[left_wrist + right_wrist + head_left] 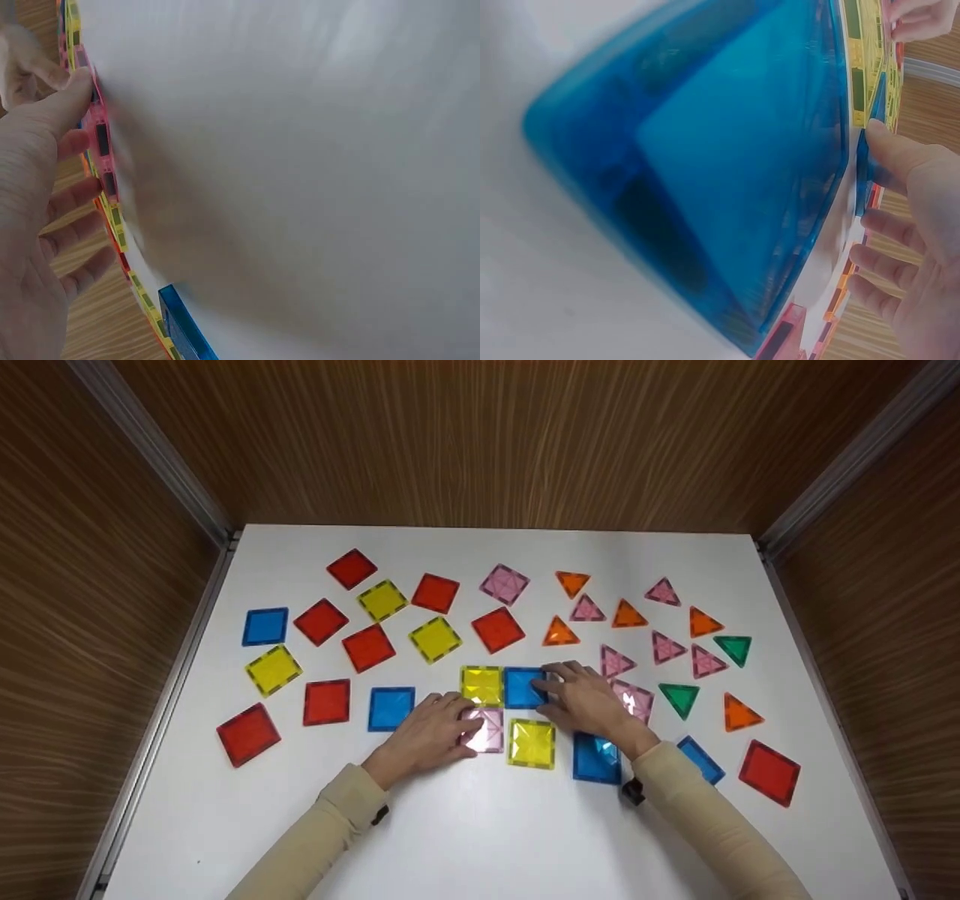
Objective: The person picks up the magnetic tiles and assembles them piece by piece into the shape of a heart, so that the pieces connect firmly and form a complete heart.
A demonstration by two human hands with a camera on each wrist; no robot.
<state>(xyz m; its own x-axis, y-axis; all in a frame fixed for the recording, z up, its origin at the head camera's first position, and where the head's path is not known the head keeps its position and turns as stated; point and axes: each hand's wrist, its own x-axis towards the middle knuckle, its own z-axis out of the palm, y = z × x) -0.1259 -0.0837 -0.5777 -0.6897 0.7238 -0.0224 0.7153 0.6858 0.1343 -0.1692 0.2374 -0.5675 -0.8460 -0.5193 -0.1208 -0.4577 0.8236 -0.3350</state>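
My left hand (431, 731) rests its fingertips on a pink square magnetic tile (490, 731), the thumb along its near edge. Beyond that tile, a yellow square tile (481, 685) sits edge to edge with it. My right hand (589, 697) touches a blue square tile (521, 688) with its fingertips at the right side; this tile adjoins the yellow one. In the right wrist view the right thumb (889, 146) lies against the blue tile's near edge. Another yellow square tile (532, 743) lies slightly apart, nearer me. All these tiles lie flat.
Red square tiles (326, 703), with yellow and blue ones, spread across the left of the white table (495, 840). Orange triangles (628, 614), pink triangles (667, 647) and green triangles (679, 700) lie at the right. A blue tile (596, 765) lies beneath my right wrist.
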